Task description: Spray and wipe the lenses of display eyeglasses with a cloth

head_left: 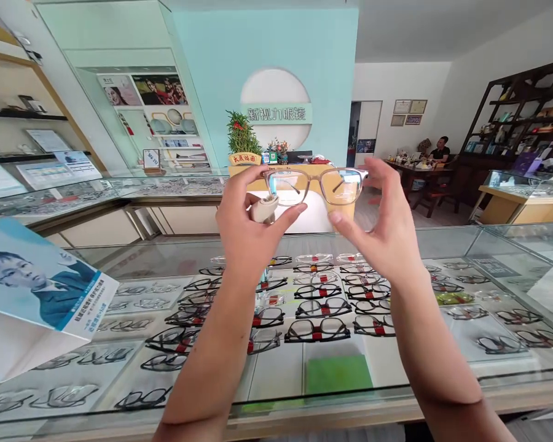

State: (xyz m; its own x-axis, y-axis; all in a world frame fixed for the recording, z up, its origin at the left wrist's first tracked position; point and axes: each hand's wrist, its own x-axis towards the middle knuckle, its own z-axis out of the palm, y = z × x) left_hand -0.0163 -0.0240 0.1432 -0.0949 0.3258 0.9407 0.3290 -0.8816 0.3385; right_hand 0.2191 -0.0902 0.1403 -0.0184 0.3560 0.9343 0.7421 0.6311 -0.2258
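Note:
A pair of eyeglasses [314, 178] with a clear, pinkish-grey frame is held up above the glass counter, lenses facing me. My left hand [245, 230] grips its left end at the upper corner. The same hand also has a rolled, off-white piece of what looks like cloth [263, 210] tucked between its fingers and thumb. At the other end, my right hand [389, 239] has its thumb against the lower right rim, with the fingers curled behind the right corner. The fingertips on that side are partly blurred.
Below my arms, a glass display counter [299, 367] contains rows of eyeglasses [317, 329] and a green block [338, 373]. A folded advertising card [41, 294] stands on the left. Further back are another counter [179, 215], a desk [345, 212] and a seated person [440, 150].

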